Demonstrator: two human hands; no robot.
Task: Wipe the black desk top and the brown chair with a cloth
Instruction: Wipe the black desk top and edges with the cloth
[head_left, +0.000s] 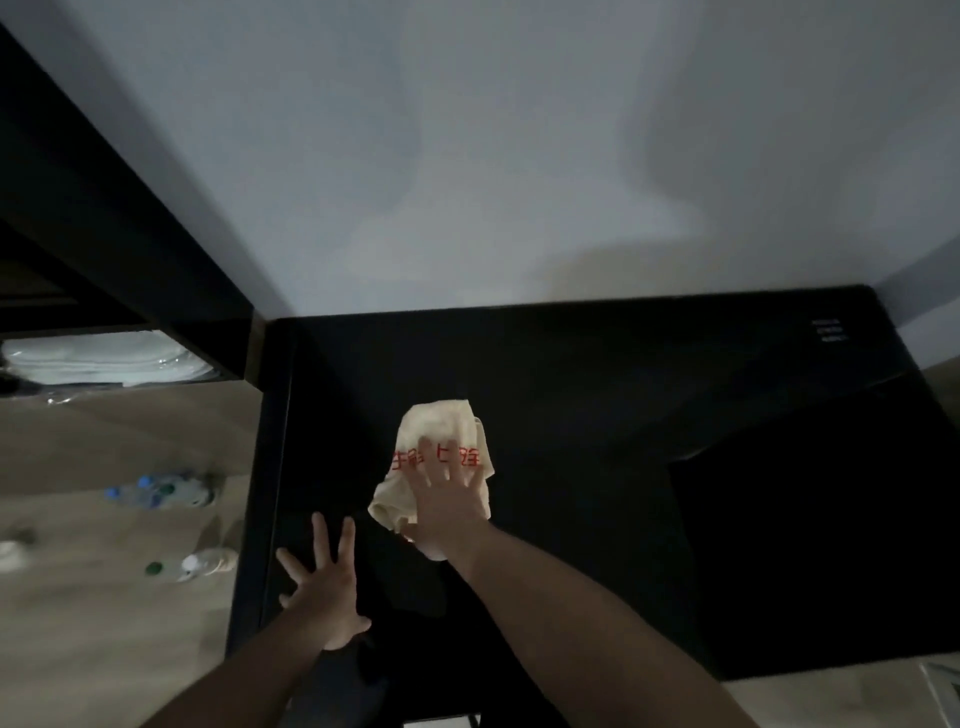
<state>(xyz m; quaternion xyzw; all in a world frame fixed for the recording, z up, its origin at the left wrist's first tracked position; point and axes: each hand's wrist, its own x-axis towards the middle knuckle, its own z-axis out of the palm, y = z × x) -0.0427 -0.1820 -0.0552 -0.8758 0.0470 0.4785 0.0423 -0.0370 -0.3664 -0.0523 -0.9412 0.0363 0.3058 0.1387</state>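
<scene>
Right hand (451, 506) flat, fingers spread, presses the cloth (441, 441) on the desk (597, 395); left hand (322, 587) splayed wide nearby — bunched cloth may skip patches.

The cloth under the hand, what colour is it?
Head view: the crumpled cream cloth has red printed characters across it.

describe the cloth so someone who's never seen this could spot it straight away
Start at the black desk top that fills the lower middle of the view, below the pale wall. Near its centre the right hand presses flat on a crumpled cream cloth. It is the only light thing on the dark surface, and it carries red printed characters.
</scene>
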